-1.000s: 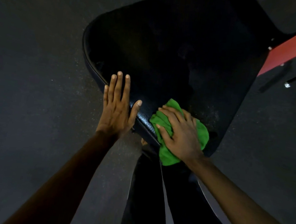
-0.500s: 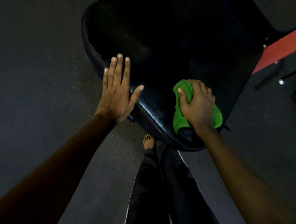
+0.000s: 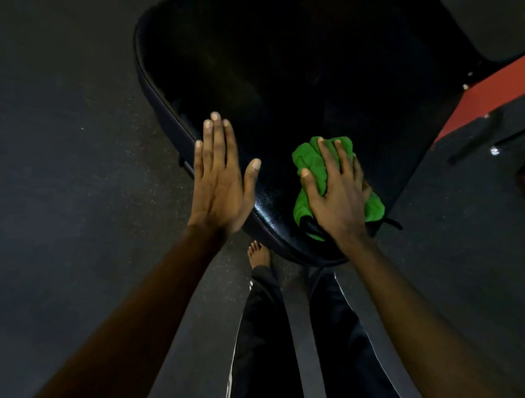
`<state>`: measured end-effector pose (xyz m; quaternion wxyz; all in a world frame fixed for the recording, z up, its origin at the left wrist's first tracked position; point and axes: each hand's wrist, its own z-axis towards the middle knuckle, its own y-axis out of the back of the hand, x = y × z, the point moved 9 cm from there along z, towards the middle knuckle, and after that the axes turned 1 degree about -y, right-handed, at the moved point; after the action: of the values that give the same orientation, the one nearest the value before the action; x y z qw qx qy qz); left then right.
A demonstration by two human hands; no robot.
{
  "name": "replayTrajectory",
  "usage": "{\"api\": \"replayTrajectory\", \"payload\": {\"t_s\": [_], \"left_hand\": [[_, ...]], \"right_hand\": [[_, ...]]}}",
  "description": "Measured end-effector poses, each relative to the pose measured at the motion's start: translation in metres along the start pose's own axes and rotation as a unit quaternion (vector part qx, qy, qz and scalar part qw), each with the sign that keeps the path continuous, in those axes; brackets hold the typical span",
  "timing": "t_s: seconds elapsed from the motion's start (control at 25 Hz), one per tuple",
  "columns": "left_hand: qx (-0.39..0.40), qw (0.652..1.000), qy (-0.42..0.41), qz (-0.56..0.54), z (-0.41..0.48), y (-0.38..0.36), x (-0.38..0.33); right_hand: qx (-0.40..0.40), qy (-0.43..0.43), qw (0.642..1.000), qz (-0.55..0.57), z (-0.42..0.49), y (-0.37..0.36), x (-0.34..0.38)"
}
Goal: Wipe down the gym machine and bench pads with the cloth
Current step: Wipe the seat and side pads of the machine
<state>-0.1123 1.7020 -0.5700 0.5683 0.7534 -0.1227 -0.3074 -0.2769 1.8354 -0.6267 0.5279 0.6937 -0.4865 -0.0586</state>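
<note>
Cloth [image 3: 311,165]: green, bunched, on the near right corner of the black pad [image 3: 300,73], under the right hand.
Right hand [image 3: 336,197]: flat on the cloth, fingers spread and nearly straight, pressing it down.
Left hand [image 3: 221,181]: released, fingers straight and together, palm down at the pad's left edge, near the cloth but apart from it.

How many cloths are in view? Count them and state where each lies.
1. The green cloth lies on the black pad near its closest corner, pressed under the right hand. The left hand, flat at the pad's left edge, holds none. More may lie hidden.
</note>
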Motion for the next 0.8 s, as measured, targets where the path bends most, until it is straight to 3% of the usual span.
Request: {"api": "replayTrajectory", "payload": {"t_s": [0.12,0.36,0.64,0.8], "left_hand": [[-0.007,0.999,0.027,0.029,0.003,-0.003,0.001],[0.003,0.998,0.042,0.056,0.001,-0.008,-0.002],[0.006,0.996,0.045,0.075,0.002,-0.011,-0.002],[0.023,0.996,0.055,0.066,0.002,-0.010,0.000]], "right_hand": [[-0.023,-0.002,1.000,-0.003,0.008,0.006,-0.007],[-0.005,0.029,1.000,-0.001,-0.068,0.008,-0.008],[-0.034,0.033,0.999,0.000,-0.006,0.000,0.022],[-0.007,0.090,0.996,-0.002,-0.041,0.009,-0.001]]}}
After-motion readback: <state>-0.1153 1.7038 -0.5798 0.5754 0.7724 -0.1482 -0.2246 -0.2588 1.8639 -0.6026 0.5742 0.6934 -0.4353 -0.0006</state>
